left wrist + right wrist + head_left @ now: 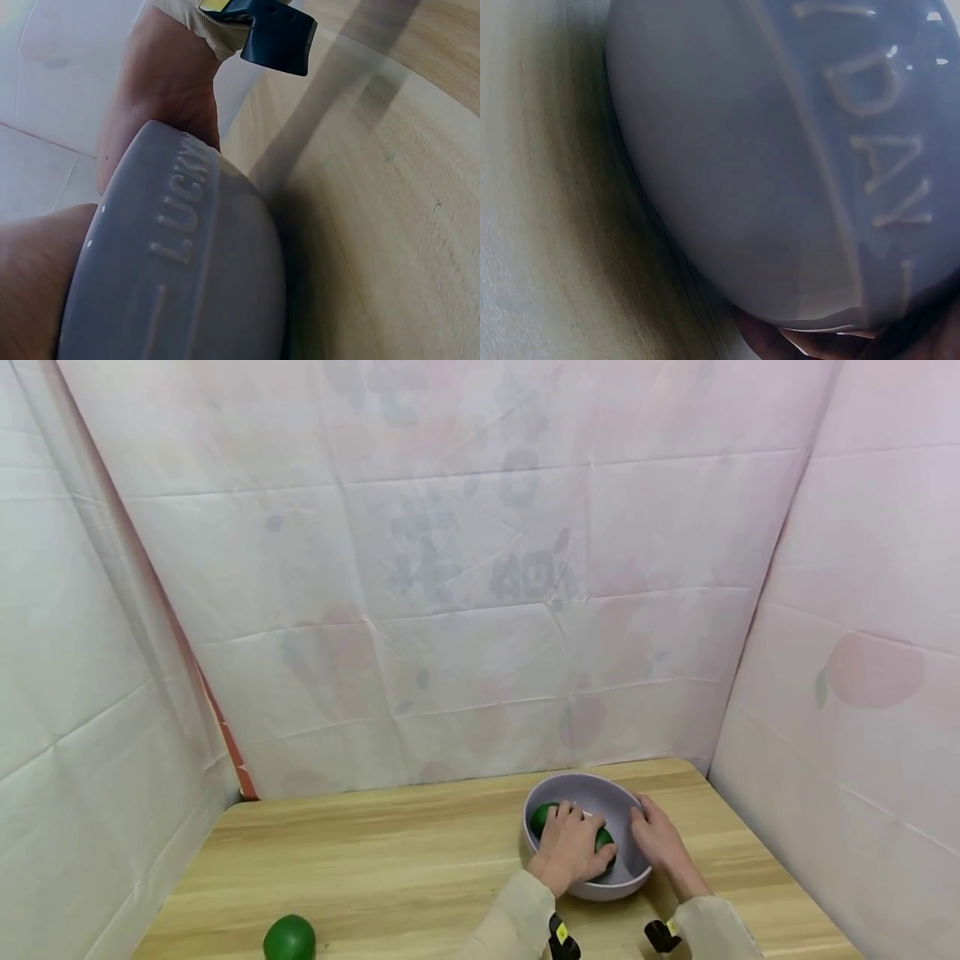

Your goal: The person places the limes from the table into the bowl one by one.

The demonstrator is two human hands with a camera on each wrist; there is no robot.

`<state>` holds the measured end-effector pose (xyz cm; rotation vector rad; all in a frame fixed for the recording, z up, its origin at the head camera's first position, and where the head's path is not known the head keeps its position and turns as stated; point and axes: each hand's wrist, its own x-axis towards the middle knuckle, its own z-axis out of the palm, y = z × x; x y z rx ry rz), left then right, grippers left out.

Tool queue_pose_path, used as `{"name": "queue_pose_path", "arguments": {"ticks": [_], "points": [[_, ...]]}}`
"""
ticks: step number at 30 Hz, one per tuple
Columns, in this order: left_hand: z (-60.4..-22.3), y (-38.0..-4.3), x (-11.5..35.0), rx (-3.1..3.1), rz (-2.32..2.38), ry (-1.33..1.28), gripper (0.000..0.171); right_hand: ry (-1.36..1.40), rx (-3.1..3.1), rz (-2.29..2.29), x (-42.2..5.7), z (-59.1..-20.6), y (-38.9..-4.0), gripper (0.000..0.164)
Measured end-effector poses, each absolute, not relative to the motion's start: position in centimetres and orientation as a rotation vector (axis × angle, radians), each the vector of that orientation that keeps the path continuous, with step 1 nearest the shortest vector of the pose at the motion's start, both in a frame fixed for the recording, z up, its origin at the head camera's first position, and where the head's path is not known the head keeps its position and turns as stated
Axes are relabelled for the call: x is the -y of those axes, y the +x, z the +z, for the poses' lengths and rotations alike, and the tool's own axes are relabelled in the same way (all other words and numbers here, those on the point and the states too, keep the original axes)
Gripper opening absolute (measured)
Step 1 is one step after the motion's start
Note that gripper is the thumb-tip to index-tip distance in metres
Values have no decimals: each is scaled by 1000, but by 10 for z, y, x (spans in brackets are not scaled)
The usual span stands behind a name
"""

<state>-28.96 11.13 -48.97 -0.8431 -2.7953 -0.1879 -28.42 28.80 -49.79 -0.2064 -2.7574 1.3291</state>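
A grey-lilac bowl stands on the right part of the table; raised letters run round its outer wall in both wrist views. My left hand reaches down into it, fingers and thumb round a smooth green fruit, mostly hidden under the palm. More green shows beside the fingertips at the bowl's left wall. With my right hand I hold the bowl's right rim, thumb at the inside; its fingers show below the bowl wall in the right wrist view.
Another round green fruit lies at the table's front left. The wood-grain table ends at the back against a pale printed sheet, with more sheeting at left and right. Black wrist mounts sit at both cuffs.
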Motion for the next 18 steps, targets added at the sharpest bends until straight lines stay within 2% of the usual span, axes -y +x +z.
{"name": "queue_pose_path", "arguments": {"ticks": [10, 18], "points": [[-483, -290, -106, 2894, -237, -881, 42, -216, 2722, 1652, -293, -492, -285, 63], [-480, -292, -100, 2924, -223, -944, 47, -91, 2552, 1978, -297, -500, -286, 56]]}}
